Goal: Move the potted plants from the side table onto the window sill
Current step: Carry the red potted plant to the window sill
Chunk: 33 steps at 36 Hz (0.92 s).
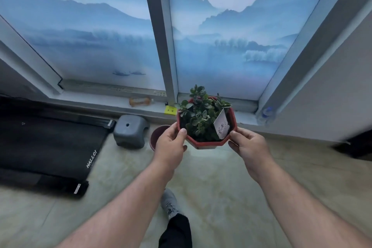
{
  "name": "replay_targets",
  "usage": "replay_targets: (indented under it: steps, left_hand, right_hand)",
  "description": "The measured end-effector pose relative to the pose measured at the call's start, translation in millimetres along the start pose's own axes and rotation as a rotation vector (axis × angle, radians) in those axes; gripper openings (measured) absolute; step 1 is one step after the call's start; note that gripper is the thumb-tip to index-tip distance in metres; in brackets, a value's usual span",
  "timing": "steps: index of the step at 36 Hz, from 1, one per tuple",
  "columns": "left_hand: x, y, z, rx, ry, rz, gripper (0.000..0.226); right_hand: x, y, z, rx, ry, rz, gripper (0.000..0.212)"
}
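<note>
Red octagonal plastic pot of green succulents (207,127) held in the air at centre frame, its far rim overlapping the front edge of the pale window sill (96,100) at 12 o'clock; whether the base touches the sill cannot be told. Sill bounded behind by the grey window frame upright (161,32) and frosted panes printed with blue mountains (86,32); open sill surface at 10 o'clock from the pot, apart from a small amber object (140,101) and a yellow tag (170,110). Clear plastic bottle (266,113) in the sill corner at 3 o'clock, against the grey wall. White label card (221,126) tilted in the soil on the right. Left hand (171,144) gripping the pot's 9 o'clock rim, thumb over the edge, fingers curled beneath. Right hand (248,145) gripping the 4 o'clock corner, thumb on the rim. Both forearms extended forward. Below, on the floor: dark red round pot (158,134) and grey plastic stool (130,130) at 9 o'clock, black mat (50,143) further left, grey shoe (170,202) at 6 o'clock.
</note>
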<state>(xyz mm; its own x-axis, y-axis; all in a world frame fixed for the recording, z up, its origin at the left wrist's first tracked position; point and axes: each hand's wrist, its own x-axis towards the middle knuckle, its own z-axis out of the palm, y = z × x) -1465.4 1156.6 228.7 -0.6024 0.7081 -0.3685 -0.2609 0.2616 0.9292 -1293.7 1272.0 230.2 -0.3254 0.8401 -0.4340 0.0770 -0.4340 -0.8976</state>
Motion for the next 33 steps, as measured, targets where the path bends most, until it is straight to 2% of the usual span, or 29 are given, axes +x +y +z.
replay_targets:
  steps: [6,7,13,18,24,33]
  left_hand:
    - [117.9,3.7,-21.5,-0.019,-0.052,-0.063,0.028]
    - [174.9,-4.8,-31.2,-0.017,-0.053,-0.084,0.028]
    - [223.9,-11.6,-37.1,0.058,-0.072,-0.108,0.032]
    - [308.5,-36.3,-36.3,0.038,-0.049,-0.183,0.035]
    - [405.8,-87.2,-21.0,-0.043,0.003,-0.246,0.033]
    - [561.3,-214.1,0.6,-0.081,0.086,-0.259,0.035]
  right_hand:
    - [93.6,-7.4,57.7,-0.02,0.037,0.03,0.019]
    - [147.8,4.6,80.7,-0.023,0.05,0.058,0.019]
    - [188.1,12.8,96.3,0.009,0.064,0.114,0.019]
    - [267.9,32.7,118.5,-0.001,0.073,0.174,0.021]
    - [378.3,78.3,127.8,-0.023,0.063,0.217,0.021]
    - [556.5,183.5,135.9,-0.009,-0.031,0.24,0.024]
